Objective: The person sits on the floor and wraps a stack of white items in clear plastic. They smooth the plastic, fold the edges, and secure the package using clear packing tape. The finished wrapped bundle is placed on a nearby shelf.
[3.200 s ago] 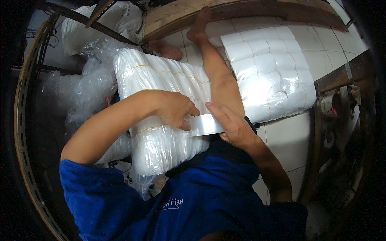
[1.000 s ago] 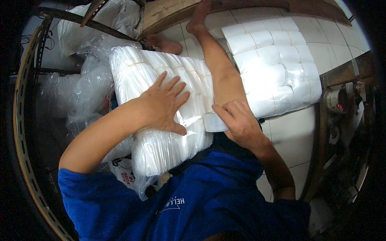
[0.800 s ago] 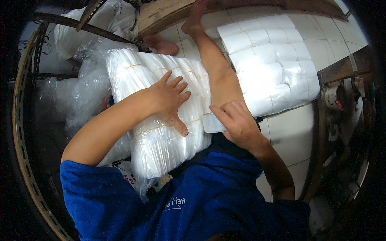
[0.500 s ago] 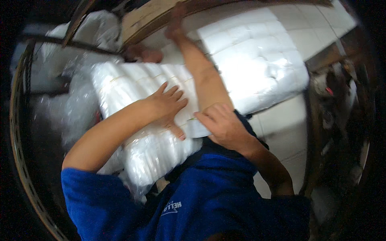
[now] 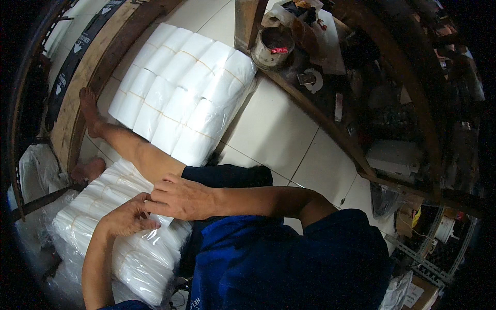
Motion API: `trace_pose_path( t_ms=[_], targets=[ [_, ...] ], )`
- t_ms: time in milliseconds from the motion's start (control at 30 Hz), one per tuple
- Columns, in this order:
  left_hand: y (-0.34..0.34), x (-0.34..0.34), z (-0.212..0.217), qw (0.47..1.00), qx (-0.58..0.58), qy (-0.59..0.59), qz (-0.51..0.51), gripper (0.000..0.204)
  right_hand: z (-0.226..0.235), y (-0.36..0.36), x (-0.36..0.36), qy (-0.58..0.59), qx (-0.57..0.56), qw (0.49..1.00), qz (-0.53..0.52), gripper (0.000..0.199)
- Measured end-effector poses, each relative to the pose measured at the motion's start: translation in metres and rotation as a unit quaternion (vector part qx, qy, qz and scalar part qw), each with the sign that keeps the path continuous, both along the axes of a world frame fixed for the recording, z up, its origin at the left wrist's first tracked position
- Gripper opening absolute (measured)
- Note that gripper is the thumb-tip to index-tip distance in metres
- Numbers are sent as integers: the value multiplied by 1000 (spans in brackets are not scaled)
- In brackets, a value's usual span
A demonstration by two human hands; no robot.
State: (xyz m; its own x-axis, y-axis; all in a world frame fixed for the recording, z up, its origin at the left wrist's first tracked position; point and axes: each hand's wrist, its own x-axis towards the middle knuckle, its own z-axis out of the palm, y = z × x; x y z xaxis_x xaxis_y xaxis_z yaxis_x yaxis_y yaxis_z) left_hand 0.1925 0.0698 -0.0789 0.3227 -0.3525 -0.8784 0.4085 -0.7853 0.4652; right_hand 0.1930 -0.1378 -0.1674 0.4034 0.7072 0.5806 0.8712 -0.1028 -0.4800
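A near bundle of white plastic packs [image 5: 98,199], bound with thin tan bands in clear wrap, lies against my bent leg. My left hand [image 5: 125,216] is over its middle, thumb held apart from the bent fingers, and I see nothing in its grasp. Its fingertips meet those of my right hand [image 5: 181,199], which is closed in a pinch. What the pinch holds is hidden, though a small white edge [image 5: 166,220] shows beneath that hand. Beyond my leg [image 5: 137,150] sits a second bundle of banded white packs [image 5: 178,82].
A wooden beam [image 5: 88,72] runs along the far left, beside my foot. Clear plastic wrap [image 5: 39,222] bunches at the left. On the right, a dark wooden bench [image 5: 330,129] carries a grimy round tin [image 5: 274,49]. Pale tiles [image 5: 279,124] cover the floor.
The view has swung toward the right. My left hand has risen from lying spread on the bundle to meet my right hand. The white flat piece in my right hand is now mostly hidden.
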Motion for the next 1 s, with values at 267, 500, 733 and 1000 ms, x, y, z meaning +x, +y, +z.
trace_pose_path(
  t_ms=[267,500,733,1000],
  targets=[
    [10,-10,-8,995,-71,-75,-16,28,7,-45,15,87,-2,996,-2,54],
    [13,-23,-6,993,-85,-36,75,32,16,-242,86,221,-159,816,-510,48],
    [22,-7,-34,986,-119,-93,-74,42,2,-360,84,252,-336,673,-609,49],
    [27,-20,-50,993,-119,-23,18,24,35,-277,59,212,-157,812,-520,50]
  ],
)
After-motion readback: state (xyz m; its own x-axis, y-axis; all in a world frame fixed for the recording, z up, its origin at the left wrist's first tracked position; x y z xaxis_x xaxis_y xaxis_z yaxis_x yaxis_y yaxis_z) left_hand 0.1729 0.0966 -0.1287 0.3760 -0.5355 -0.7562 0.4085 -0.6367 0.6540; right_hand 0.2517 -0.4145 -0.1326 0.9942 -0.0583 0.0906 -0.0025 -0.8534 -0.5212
